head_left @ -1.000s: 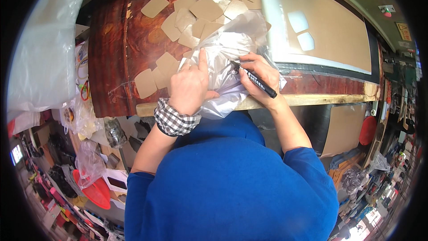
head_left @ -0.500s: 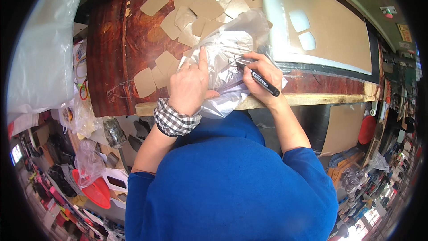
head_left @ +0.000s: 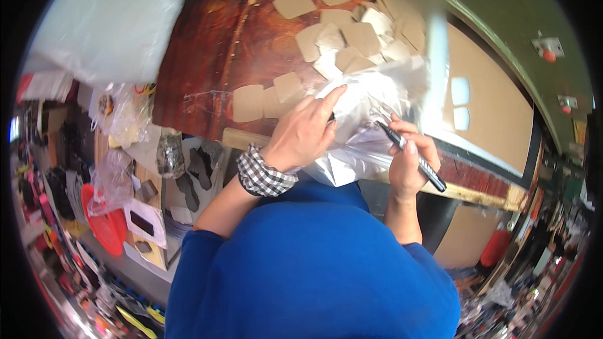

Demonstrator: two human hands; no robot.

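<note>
A thin whitish plastic bag (head_left: 342, 160) lies crumpled at the near edge of the table, with dark handwritten marks on it. My right hand (head_left: 411, 157) is closed round a black marker (head_left: 418, 162), whose uncapped tip points at the bag. At the bag's left side is my left hand (head_left: 304, 129), index finger reaching forward over the plastic and thumb bent in. A small black piece (head_left: 331, 117) shows between that finger and thumb; it looks like a cap, mostly hidden. A black-and-white checked band (head_left: 267, 172) circles my left wrist.
Beyond the bag, several tan rounded cardboard pieces (head_left: 361, 39) are piled on the reddish wooden table (head_left: 207, 37). A large brown sheet (head_left: 493, 81) bearing two pale pieces lies to the right. Clear plastic sheeting (head_left: 113, 19) hangs at left, above a red lid-like disc (head_left: 103, 220).
The view has turned, shifting the table scene rightward. My right hand has drawn the marker slightly back from the bag. My left hand has tilted, and a small black piece now shows in it.
</note>
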